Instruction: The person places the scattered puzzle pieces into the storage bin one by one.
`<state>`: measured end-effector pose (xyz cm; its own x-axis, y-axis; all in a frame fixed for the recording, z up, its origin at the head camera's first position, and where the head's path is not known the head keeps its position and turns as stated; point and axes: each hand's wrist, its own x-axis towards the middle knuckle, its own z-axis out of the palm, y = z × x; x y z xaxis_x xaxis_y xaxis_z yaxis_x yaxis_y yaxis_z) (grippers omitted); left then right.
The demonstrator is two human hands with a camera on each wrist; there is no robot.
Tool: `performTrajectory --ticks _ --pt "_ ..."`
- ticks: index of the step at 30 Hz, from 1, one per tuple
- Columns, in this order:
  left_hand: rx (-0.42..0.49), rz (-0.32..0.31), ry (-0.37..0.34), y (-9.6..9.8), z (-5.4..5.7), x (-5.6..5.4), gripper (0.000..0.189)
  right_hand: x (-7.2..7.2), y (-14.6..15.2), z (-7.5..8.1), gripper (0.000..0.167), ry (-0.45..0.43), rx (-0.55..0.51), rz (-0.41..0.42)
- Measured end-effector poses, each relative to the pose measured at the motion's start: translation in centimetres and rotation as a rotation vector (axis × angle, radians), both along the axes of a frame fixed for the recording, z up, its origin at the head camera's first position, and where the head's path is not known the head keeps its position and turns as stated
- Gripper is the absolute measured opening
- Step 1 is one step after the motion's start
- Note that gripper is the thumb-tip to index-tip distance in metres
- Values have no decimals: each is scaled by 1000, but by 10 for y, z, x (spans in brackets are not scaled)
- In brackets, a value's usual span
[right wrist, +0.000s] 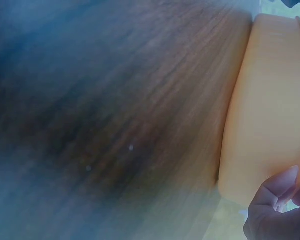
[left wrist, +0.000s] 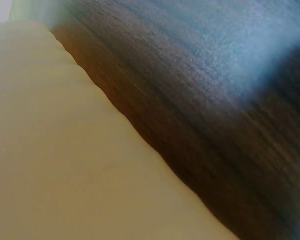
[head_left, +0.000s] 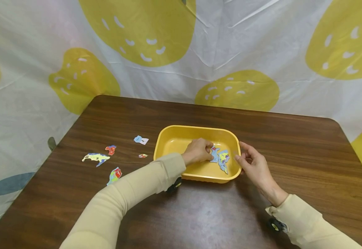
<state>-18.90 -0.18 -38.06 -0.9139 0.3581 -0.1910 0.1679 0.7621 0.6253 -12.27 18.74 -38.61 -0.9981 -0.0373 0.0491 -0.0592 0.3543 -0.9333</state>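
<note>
A yellow plastic basin (head_left: 196, 175) stands on the wooden table. My left hand (head_left: 199, 150) reaches into it, thumb and fingertips pinching the edge of a blue map puzzle piece (head_left: 214, 155) with a red patch. Close to the right of that lies a second map piece (head_left: 223, 160) in yellow, blue and purple, low in the basin. At the basin's right end my right hand (head_left: 255, 167) holds the rim; the right wrist view shows the thumb (right wrist: 282, 182) against the outer wall (right wrist: 270, 100). Only the sleeve (left wrist: 65, 140) and tabletop appear in the left wrist view.
Left of the basin several pieces lie scattered on the table (head_left: 293, 155): a pale blue and pink one (head_left: 141, 139), a small oval one (head_left: 143, 156), a red one (head_left: 111, 149), a yellow one (head_left: 95, 158) and a multicoloured one (head_left: 114, 175) beside the left sleeve. A patterned curtain (head_left: 168, 79) hangs behind.
</note>
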Motion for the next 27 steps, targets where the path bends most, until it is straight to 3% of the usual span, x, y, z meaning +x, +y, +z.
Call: performTrajectory --ticks 7,15,21,27 --pt "57 8 -27 -7 5 0 46 0 0 1 49 -26 3 -1" --pt "270 17 -64 -29 26 7 46 -1 1 5 50 -33 18 13" --pt "420 84 -86 -62 42 15 43 -1 1 7 50 -44 12 11" --pt "503 174 -77 -112 52 24 41 -2 2 9 50 -60 11 8"
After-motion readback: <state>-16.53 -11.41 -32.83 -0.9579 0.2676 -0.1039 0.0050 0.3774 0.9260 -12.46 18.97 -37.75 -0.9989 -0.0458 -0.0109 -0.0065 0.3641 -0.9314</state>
